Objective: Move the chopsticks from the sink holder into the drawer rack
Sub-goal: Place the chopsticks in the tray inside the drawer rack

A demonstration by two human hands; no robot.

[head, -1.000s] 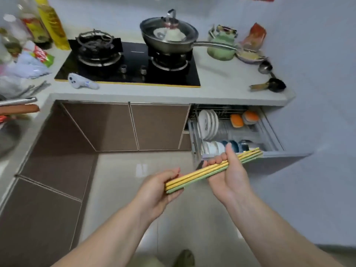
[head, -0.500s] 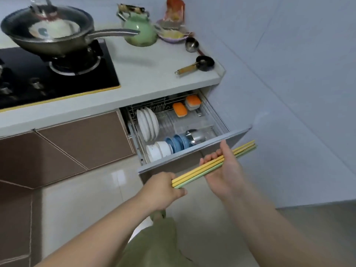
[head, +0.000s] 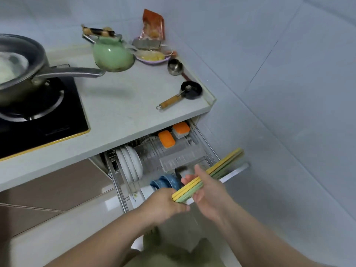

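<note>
Head view: both hands, left (head: 163, 206) and right (head: 209, 189), grip a flat yellow-and-green chopsticks (head: 208, 175) bundle, tilted.

We note a bundle of long, flat-sided yellow and pale green chopsticks (head: 209, 176), packed side by side and held level but slanting, near end low at the left, far end raised toward the right wall. The far tips are motion-blurred. The bundle sits above the front edge of the pulled-out wire drawer rack (head: 179, 155) of metal, which holds white plates upright at its left side, blue bowls at its front and orange-lidded boxes at its back.
</note>
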